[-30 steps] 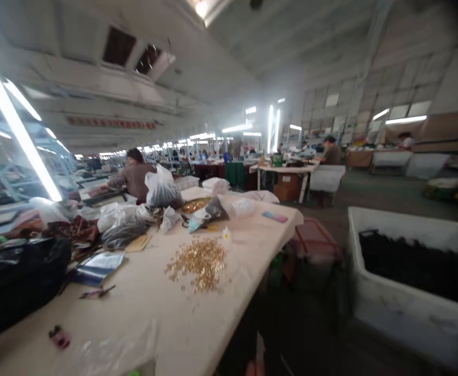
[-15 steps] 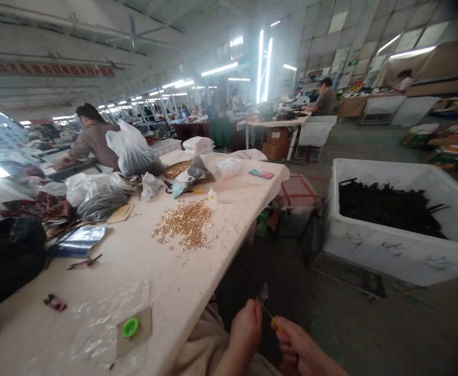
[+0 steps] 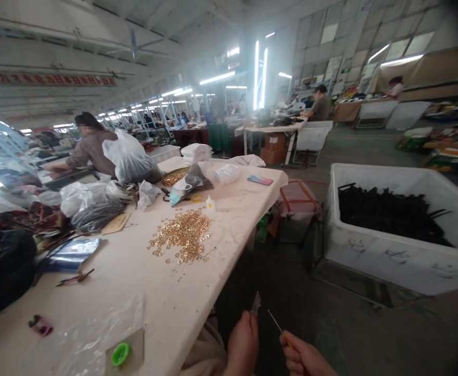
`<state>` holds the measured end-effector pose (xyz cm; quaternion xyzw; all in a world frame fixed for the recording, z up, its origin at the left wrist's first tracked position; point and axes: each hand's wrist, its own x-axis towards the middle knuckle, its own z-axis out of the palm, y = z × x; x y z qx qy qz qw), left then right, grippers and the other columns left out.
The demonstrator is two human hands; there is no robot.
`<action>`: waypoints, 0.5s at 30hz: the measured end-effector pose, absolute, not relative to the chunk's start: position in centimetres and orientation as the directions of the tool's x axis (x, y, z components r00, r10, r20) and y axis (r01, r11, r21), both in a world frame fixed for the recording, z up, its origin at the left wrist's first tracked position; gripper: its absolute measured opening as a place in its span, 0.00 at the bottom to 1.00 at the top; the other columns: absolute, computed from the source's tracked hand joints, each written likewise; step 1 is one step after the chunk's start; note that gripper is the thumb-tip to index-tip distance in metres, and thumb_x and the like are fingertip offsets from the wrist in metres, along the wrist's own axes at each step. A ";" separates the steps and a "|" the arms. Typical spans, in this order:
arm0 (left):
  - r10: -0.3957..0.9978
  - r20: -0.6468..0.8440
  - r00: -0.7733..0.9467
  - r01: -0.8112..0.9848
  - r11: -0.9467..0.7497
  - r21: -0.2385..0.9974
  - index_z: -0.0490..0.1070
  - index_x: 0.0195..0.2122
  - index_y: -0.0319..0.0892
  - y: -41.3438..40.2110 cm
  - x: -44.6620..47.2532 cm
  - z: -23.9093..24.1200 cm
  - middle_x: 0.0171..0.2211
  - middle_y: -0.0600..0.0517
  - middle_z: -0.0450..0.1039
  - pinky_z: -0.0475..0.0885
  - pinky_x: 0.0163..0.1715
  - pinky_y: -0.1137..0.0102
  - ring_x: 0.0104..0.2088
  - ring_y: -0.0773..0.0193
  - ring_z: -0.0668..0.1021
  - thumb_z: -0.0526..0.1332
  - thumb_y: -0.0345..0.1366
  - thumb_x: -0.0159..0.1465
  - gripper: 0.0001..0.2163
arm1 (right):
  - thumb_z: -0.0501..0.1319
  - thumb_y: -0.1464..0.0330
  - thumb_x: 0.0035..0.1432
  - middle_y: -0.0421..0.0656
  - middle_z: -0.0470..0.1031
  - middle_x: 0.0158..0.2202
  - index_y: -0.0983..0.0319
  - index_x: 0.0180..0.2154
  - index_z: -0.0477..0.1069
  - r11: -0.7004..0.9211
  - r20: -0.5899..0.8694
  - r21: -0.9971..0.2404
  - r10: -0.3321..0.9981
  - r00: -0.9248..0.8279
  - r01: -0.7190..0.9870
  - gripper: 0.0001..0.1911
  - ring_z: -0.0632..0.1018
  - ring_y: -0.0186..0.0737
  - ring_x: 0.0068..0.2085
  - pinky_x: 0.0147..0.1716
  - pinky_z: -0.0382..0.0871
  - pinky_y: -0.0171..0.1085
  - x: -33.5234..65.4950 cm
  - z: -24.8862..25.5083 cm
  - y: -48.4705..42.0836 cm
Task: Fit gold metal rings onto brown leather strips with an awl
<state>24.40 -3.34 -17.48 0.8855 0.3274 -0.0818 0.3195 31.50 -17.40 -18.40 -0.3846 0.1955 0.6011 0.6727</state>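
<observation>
My left hand (image 3: 243, 342) sits at the bottom edge, just off the table's near corner, pinched shut on a small dark pointed piece (image 3: 256, 304) that sticks up from the fingers. Close to its right, my right hand (image 3: 302, 357) is closed round a thin needle-like tool (image 3: 276, 324) with a yellow grip, its tip pointing up and left towards the piece without touching it. A heap of several small gold rings (image 3: 184, 235) lies on the pale table (image 3: 162, 297) ahead of my left hand.
A white bin (image 3: 393, 256) of black straps stands on the floor at the right. Plastic bags (image 3: 95, 201), a black bag (image 3: 1, 271), pliers (image 3: 75, 278), a green cap (image 3: 120, 354) and a phone (image 3: 260, 180) lie on the table. A person (image 3: 91, 149) sits behind the bags; other people work at far tables.
The view tipped down from the hall to the table, bringing both hands into sight. Since half a second ago the tool's tip has drawn apart from the dark piece.
</observation>
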 end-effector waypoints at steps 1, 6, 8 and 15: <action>0.515 -0.356 0.779 0.623 -0.579 0.526 0.67 0.37 0.43 -3.3 24.4 -17.5 0.34 0.47 0.77 0.65 0.32 0.71 0.36 0.61 0.78 0.41 0.39 0.66 0.16 | 0.51 0.66 0.61 0.27 0.44 0.09 0.63 0.22 0.61 -0.027 -0.721 -0.277 0.666 0.189 -0.960 0.16 0.51 0.22 0.09 0.12 0.38 0.23 31.6 -18.4 -17.4; 0.571 -0.372 0.732 0.673 -0.521 0.526 0.67 0.36 0.41 -3.2 24.5 -17.8 0.35 0.44 0.76 0.65 0.33 0.70 0.37 0.60 0.77 0.39 0.37 0.66 0.17 | 0.52 0.64 0.61 0.27 0.44 0.10 0.62 0.25 0.62 -0.017 -0.677 -0.266 0.715 0.174 -0.964 0.14 0.50 0.22 0.10 0.12 0.38 0.24 31.9 -18.1 -17.3; 0.548 -0.359 0.755 0.644 -0.522 0.559 0.66 0.38 0.43 -3.2 24.6 -17.9 0.35 0.47 0.76 0.65 0.33 0.71 0.37 0.62 0.77 0.39 0.40 0.66 0.17 | 0.52 0.64 0.60 0.26 0.44 0.10 0.62 0.25 0.62 -0.023 -0.682 -0.263 0.712 0.169 -0.965 0.14 0.49 0.22 0.10 0.11 0.38 0.24 31.9 -18.3 -17.2; 0.580 -0.427 0.694 0.693 -0.377 0.614 0.68 0.38 0.41 -2.5 24.4 -17.1 0.37 0.47 0.74 0.66 0.42 0.65 0.40 0.61 0.75 0.43 0.38 0.67 0.15 | 0.52 0.63 0.62 0.28 0.53 0.12 0.64 0.28 0.65 -0.065 -0.669 -0.351 0.716 0.202 -0.934 0.14 0.56 0.23 0.11 0.10 0.49 0.23 32.0 -18.4 -17.1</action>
